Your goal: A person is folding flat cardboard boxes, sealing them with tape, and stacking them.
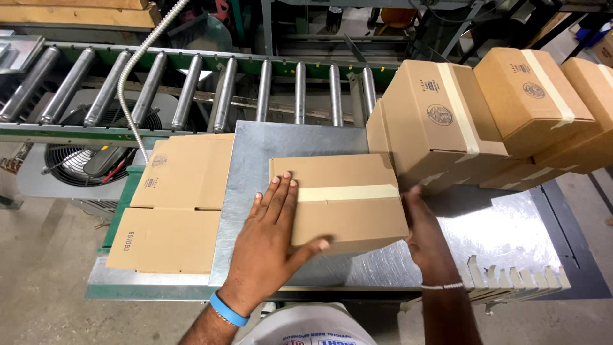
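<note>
Two bare hands frame a small cardboard box (338, 201) on a sheet-metal work table (485, 236), seen from above by the head camera. At the bottom edge, nearest the lens, a white garment with blue print (313, 329) shows between the forearms. Spread flat, the left hand (271, 239) lies across the box's top left part, fingers reaching to the strip of tan tape (348, 192) that seals its flaps, thumb hooked along the near edge; a blue wristband (228, 310) circles that wrist. Pressed against the box's right end, the right hand (426, 239) has its fingertips hidden behind the carton, so its hold cannot be judged fully; a thin bracelet (442, 285) sits on that wrist. Neither hand is closed around the box: both press on it with open palms.

Directly right of the box, touching or just beside it, a row of larger taped cartons (440, 124) leans across the table's far corner and blocks the way in that direction. Left of the box, a stack of flattened cartons (175, 204) lies on the table's lower shelf. Behind runs a roller conveyor (191, 86), with a flexible metal conduit (143, 57) draped over it and a fan (89, 150) beneath. Folded cardboard dividers (511, 281) stick out at the table's near right edge.
</note>
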